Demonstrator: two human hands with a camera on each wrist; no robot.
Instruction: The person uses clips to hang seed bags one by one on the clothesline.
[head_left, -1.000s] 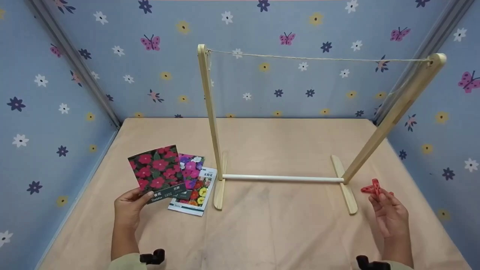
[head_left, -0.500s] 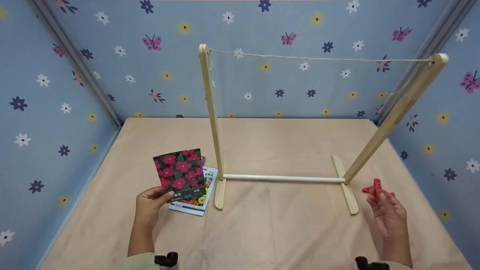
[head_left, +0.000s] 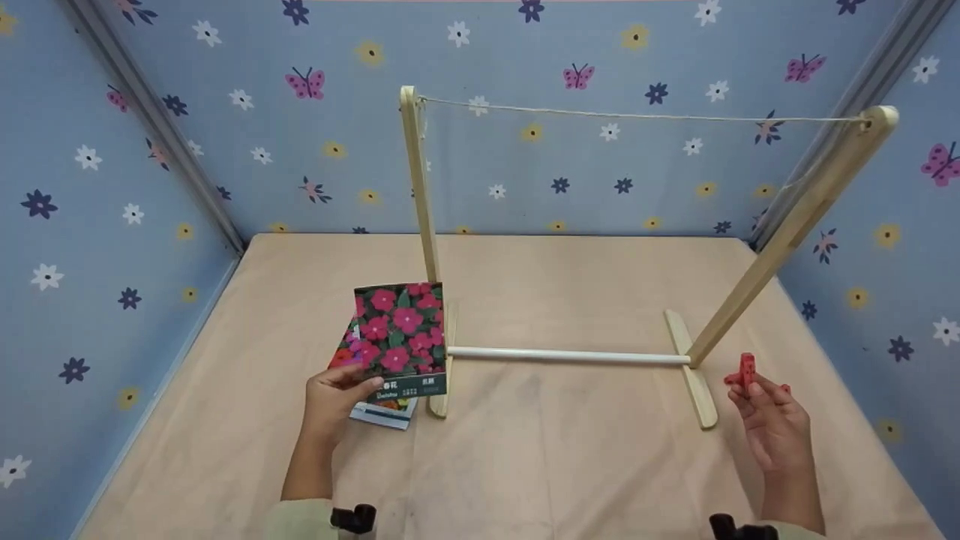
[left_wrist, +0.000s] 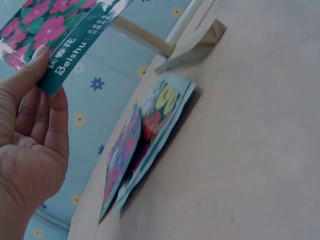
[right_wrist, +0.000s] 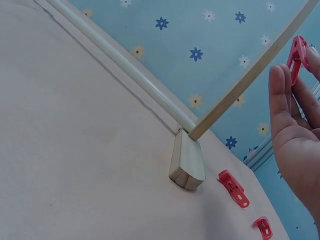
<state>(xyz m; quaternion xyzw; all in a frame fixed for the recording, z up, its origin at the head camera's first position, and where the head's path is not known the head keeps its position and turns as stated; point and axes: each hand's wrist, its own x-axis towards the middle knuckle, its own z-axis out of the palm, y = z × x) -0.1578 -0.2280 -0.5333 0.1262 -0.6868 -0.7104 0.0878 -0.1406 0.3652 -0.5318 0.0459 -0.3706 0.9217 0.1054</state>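
A: What did the hands have?

B: The left hand (head_left: 335, 390) pinched a seed packet (head_left: 403, 339) by its lower corner, thumb on the front, holding it up just in front of the left post of the wooden rack (head_left: 780, 225). The right hand (head_left: 772, 420) gripped a red clothespin (head_left: 747, 370) between its fingertips, off the table, just right of the rack's right foot.

A: And how did the packet look?

B: Glossy, with red flowers on dark leaves and a teal strip along the bottom reading "Beishu".

A: Anything else near the rack?

B: Two more packets (left_wrist: 145, 145) lay overlapping on the table (head_left: 555, 457) by the left foot. Two spare pins (right_wrist: 233, 188) lay beyond the right foot; possibly more, but that view was cramped. A string (head_left: 637, 115) ran between the post tops.
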